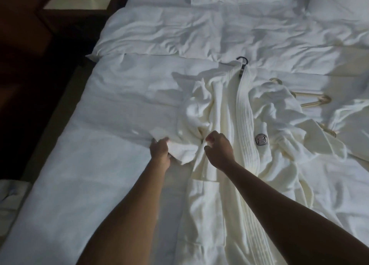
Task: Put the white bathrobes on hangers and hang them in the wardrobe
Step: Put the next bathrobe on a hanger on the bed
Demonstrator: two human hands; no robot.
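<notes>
A white bathrobe (pixel 235 124) with a ribbed collar and a round dark badge lies spread on the bed, its neck on a hanger whose black hook (pixel 242 61) sticks out at the top. My left hand (pixel 159 149) grips a white strip of the robe, seemingly its belt or sleeve end, at the robe's left side. My right hand (pixel 218 148) has curled fingers at the robe's waist and pinches a narrow strip of fabric. A second white robe (pixel 349 116) lies crumpled at the right edge.
Two bare gold-coloured hangers (pixel 311 100) lie on the bed to the right of the robe. The bed (pixel 99 124) has rumpled white covers and pillows at the top. A dark bedside table (pixel 79 0) stands at the upper left; the floor left is dark.
</notes>
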